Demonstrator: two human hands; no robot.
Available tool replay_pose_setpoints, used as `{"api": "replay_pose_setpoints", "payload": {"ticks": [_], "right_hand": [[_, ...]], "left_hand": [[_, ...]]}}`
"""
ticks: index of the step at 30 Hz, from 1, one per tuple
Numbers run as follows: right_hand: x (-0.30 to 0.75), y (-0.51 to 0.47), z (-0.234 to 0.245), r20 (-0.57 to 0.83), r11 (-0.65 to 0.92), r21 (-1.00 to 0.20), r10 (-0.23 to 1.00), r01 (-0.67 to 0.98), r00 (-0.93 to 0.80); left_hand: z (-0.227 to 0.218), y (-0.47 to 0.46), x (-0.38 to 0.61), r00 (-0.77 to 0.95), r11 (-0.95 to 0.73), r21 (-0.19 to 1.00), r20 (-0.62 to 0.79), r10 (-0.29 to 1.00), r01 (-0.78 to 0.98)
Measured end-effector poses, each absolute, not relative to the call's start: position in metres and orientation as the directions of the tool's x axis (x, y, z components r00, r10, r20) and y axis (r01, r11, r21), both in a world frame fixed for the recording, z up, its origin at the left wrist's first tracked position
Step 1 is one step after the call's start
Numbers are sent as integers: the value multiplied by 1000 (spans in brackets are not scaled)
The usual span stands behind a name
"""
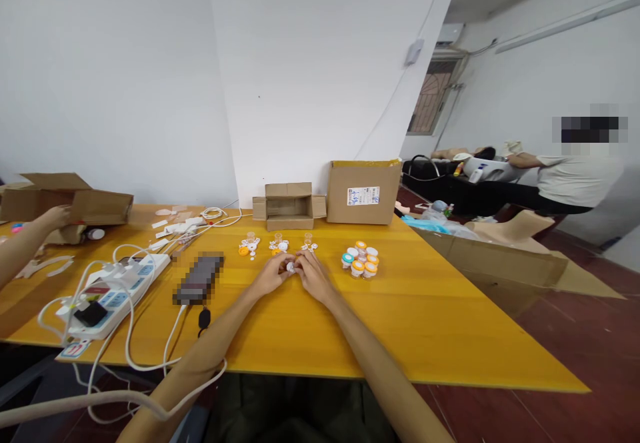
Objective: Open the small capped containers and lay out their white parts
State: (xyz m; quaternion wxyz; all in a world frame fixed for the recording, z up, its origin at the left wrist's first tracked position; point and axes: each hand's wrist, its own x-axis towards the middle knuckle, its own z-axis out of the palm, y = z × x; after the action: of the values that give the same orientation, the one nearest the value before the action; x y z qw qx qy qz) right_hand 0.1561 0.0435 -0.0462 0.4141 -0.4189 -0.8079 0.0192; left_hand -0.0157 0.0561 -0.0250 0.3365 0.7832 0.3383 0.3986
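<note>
Two hands meet over the middle of the yellow table (450, 309). The left hand (273, 275) and the right hand (313, 276) have their fingertips drawn together on a small white round piece (291, 267). Both hands are closed to a tight pinch on it, fingers curled inward, so little of it shows. The piece sits between the two hands, low at the tabletop. I cannot tell whether it rests on the wood or is held just clear of it.

Just behind the hands lie three little groups of white and orange parts (278, 243) in a row, each with a small clear cup. To the right of that row, near the right hand, stands a cluster of small jars (361, 260) with orange, teal and white lids, packed close together.

Further back against the wall sit a small open cardboard box (289, 205) and, just beside it, a larger closed carton (363, 191) with a white label.

Left of the hands lies a dark phone (199, 279). Beyond it is a white power strip (117, 288) with white cables looping off the table's front edge. At the far left another person's hand (57, 216) rests on an open brown box (83, 201). Across the room to the right, a person in a pale shirt (575, 179) leans over a dark bench.
</note>
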Motion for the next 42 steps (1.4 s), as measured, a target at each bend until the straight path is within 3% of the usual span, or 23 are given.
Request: {"api": "replay_pose_setpoints", "payload": {"ticks": [42], "right_hand": [[158, 48, -51, 668, 621, -434, 708, 653, -230]], "left_hand": [[-23, 54, -15, 436, -518, 811, 377, 818, 271]]}}
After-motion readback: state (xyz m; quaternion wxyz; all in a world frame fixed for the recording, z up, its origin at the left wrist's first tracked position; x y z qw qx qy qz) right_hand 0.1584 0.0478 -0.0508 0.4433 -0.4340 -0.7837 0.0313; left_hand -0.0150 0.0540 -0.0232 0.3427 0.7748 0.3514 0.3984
